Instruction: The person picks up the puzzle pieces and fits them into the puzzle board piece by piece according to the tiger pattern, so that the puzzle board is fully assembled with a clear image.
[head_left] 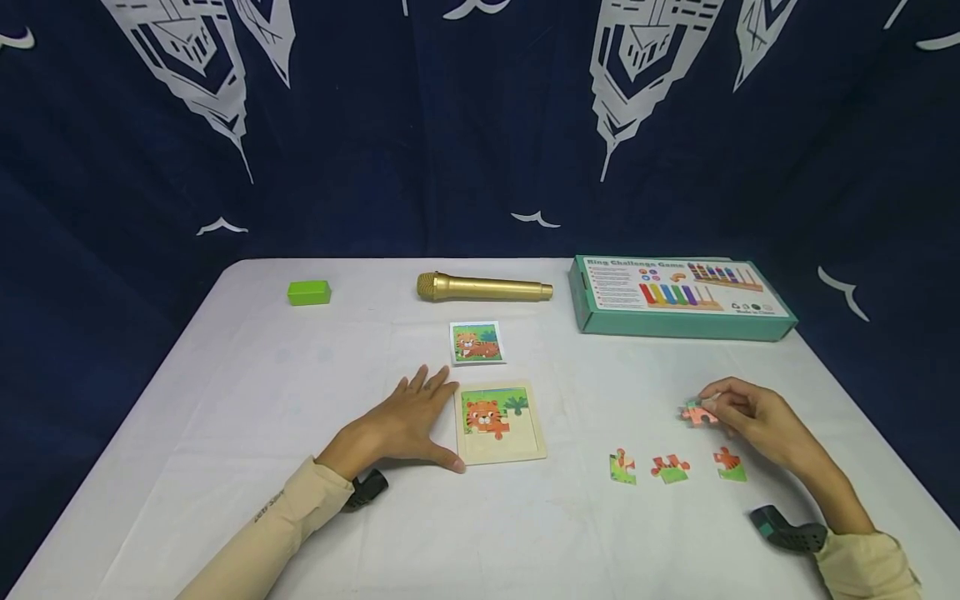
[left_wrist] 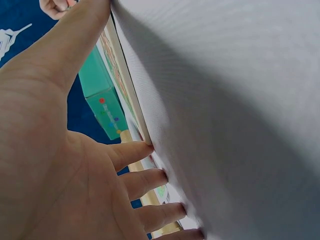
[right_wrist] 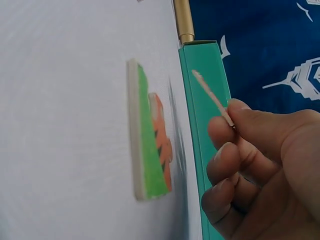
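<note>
My left hand (head_left: 408,421) lies spread beside a wooden puzzle board (head_left: 501,450), its thumb and index fingertip at the board's left edge. Inside the board's frame sit pieces showing a tiger's head (head_left: 483,415) and a green tree. Between thumb and index finger, my right hand (head_left: 765,421) pinches a puzzle piece (head_left: 697,414) above the table; in the right wrist view this piece (right_wrist: 214,97) appears edge-on. Loose on the table below lie a left puzzle piece (head_left: 622,467), a middle puzzle piece (head_left: 671,469) and a right puzzle piece (head_left: 730,465), all orange and green.
A tiger picture card (head_left: 477,342) lies behind the board. Farther back are a gold microphone (head_left: 487,288), a green block (head_left: 309,292) and a teal game box (head_left: 686,325) at the right. The white-covered table (head_left: 225,400) meets a dark blue curtain (head_left: 420,150).
</note>
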